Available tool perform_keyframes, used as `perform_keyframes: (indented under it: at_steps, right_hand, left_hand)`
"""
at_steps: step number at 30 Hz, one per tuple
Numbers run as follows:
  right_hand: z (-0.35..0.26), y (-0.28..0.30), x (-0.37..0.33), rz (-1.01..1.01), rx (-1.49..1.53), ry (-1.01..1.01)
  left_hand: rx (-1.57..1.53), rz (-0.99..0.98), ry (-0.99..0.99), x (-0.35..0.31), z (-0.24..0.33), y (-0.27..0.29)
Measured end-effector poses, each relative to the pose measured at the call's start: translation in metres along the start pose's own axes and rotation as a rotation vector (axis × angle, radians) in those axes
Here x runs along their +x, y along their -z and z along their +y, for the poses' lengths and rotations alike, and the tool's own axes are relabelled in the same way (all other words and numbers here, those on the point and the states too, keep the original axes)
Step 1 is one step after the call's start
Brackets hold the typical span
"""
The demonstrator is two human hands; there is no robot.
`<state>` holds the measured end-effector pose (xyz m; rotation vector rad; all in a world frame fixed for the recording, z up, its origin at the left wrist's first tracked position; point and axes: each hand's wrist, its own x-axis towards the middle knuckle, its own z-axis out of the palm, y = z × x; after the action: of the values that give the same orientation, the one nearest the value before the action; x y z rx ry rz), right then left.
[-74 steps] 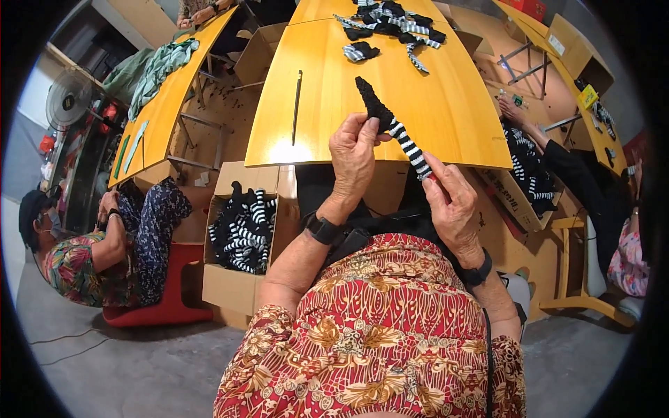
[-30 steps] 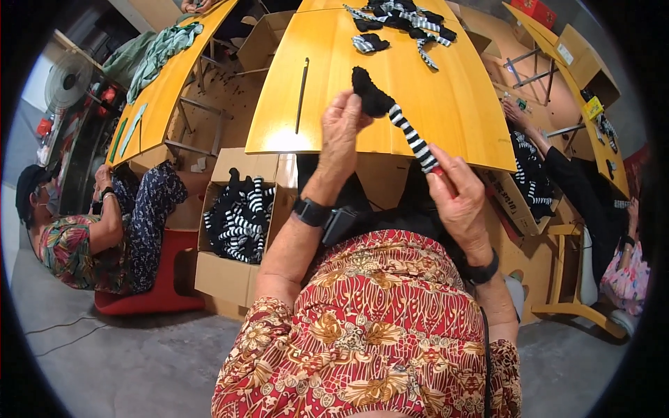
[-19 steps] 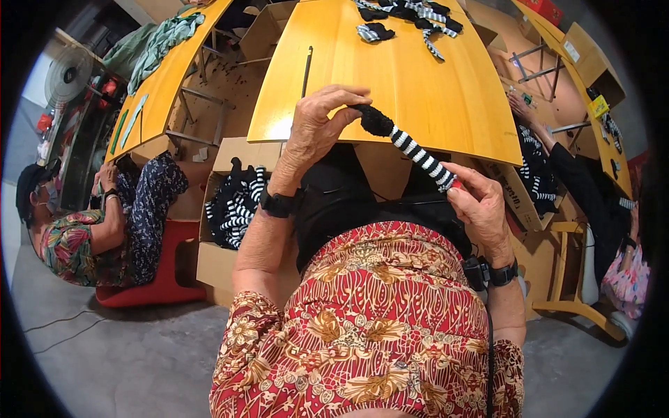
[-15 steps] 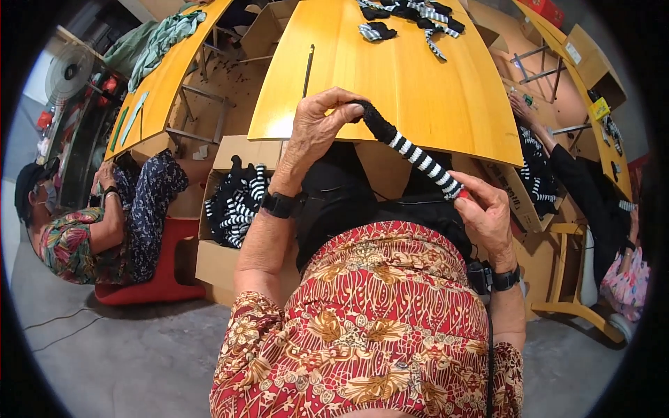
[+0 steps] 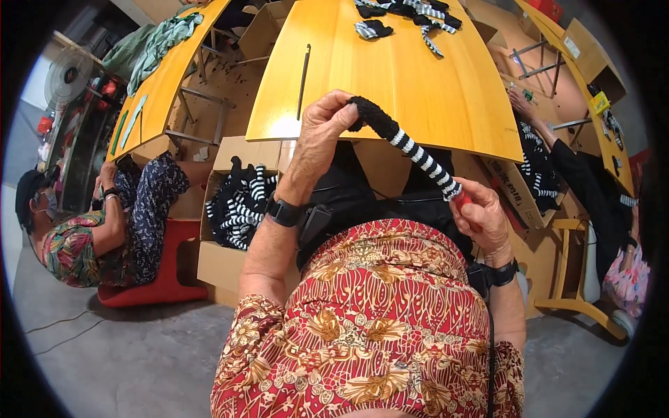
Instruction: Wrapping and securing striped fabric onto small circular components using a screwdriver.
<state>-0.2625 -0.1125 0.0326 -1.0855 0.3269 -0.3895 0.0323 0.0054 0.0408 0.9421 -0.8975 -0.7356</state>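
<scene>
A black-and-white striped knitted tube [image 5: 423,159], much like a narrow sock with a plain black end, stretches between my hands above my lap. My left hand [image 5: 322,131] pinches the black end between thumb and fingers, near the front edge of the table. At the striped end, my right hand [image 5: 486,219] is closed round a red piece [image 5: 460,200] that looks like a handle and meets the knit. Whether something stiff runs inside the tube is hidden.
More striped knitted pieces [image 5: 401,17] lie on the far part of the yellow table [image 5: 376,76], with a thin dark rod [image 5: 304,81] nearer left. Cardboard boxes of striped knits stand to my left [image 5: 240,263] and right [image 5: 514,202]. Co-workers sit on both sides [image 5: 83,244].
More of the red piece now shows at my right hand, which has turned and closed round it. My left hand has shifted slightly right, still pinching the black end.
</scene>
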Motion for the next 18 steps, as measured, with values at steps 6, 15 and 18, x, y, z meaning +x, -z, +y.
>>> perform_keyframes:
  at_steps: [6, 15, 18]
  right_hand:
    - [0.006, 0.000, 0.006, -0.060, 0.061, 0.052]
    - [0.007, 0.002, 0.004, -0.061, 0.107, -0.002]
    - [0.009, -0.005, 0.004, -0.007, 0.165, 0.008]
  left_hand:
    - [-0.129, -0.081, 0.050, -0.009, -0.010, -0.015]
    - [0.006, -0.012, 0.013, -0.001, 0.012, -0.011]
    - [0.034, -0.048, -0.004, -0.002, 0.006, -0.017]
